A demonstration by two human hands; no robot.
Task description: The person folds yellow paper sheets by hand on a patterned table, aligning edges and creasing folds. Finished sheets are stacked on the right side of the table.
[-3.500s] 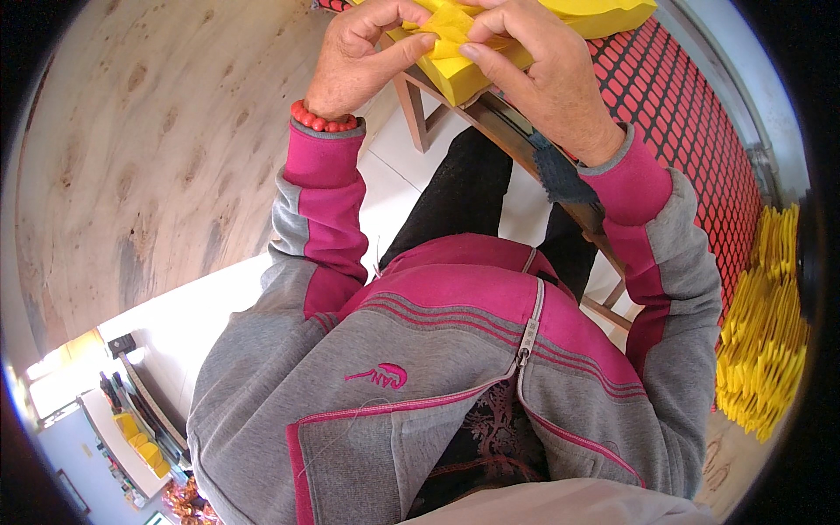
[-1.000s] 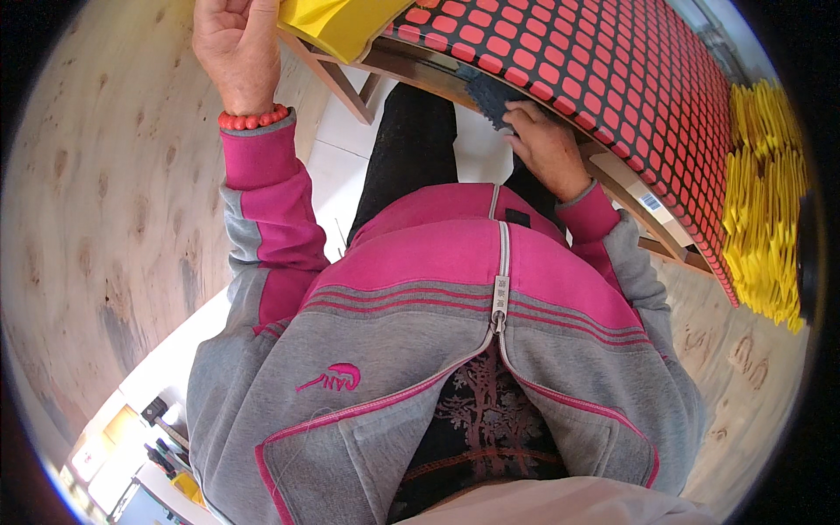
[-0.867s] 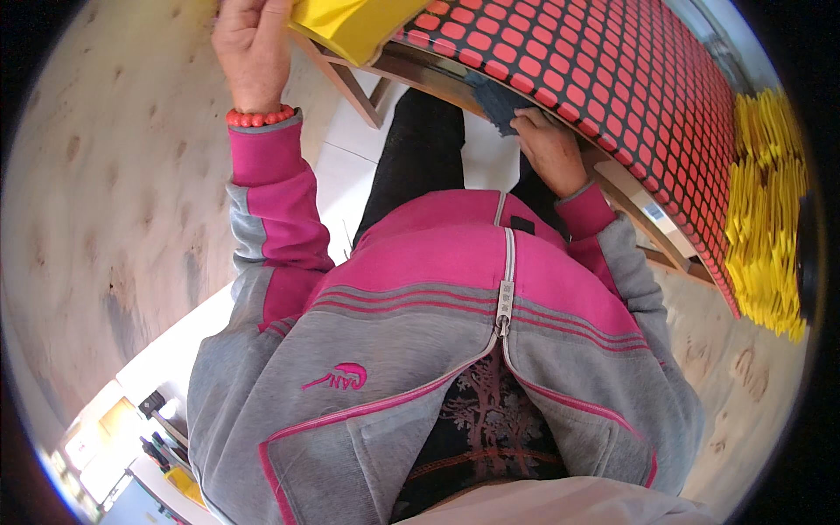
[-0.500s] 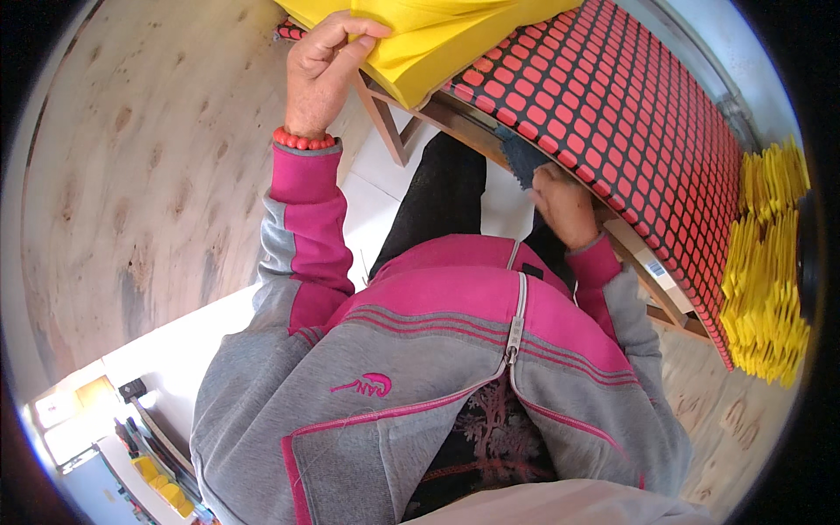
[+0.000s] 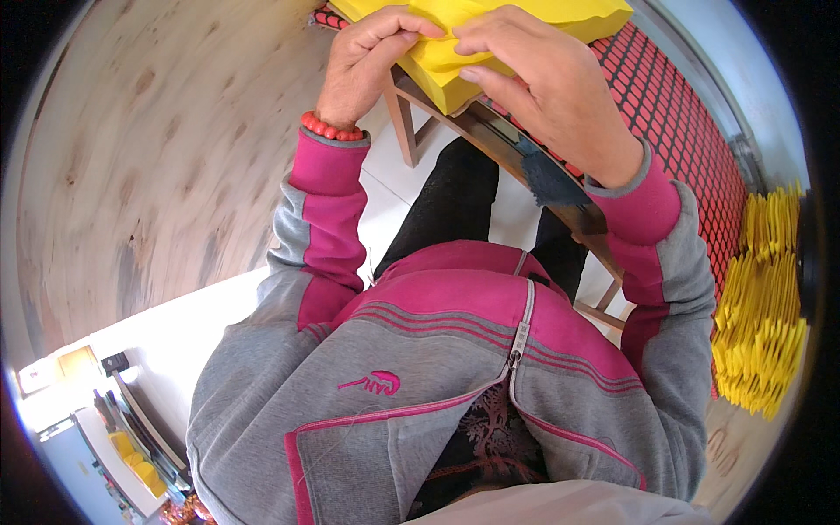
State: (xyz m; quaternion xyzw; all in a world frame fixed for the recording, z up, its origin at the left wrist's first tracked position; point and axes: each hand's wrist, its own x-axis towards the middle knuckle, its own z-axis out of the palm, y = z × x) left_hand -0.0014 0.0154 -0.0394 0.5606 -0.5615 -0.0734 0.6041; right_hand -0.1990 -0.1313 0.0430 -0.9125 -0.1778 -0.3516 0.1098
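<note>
The left hand (image 5: 360, 72), wearing a red bead bracelet (image 5: 332, 130), is pinching yellow fabric (image 5: 445, 86) in its fingers, the right hand (image 5: 560, 87) is holding its fingers parted over it, contact unclear, the red-and-black-patterned counter (image 5: 678, 114) is carrying that fabric, and a yellow stack (image 5: 759, 337) is sitting at far right.

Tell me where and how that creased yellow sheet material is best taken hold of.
I'd pinch the creased yellow sheet material by the raised folds near its front corner, coming from above on the near side. Those folds look loose, and that corner lies at the near edge of the red-and-black patterned table, probably within easy reach.
</note>
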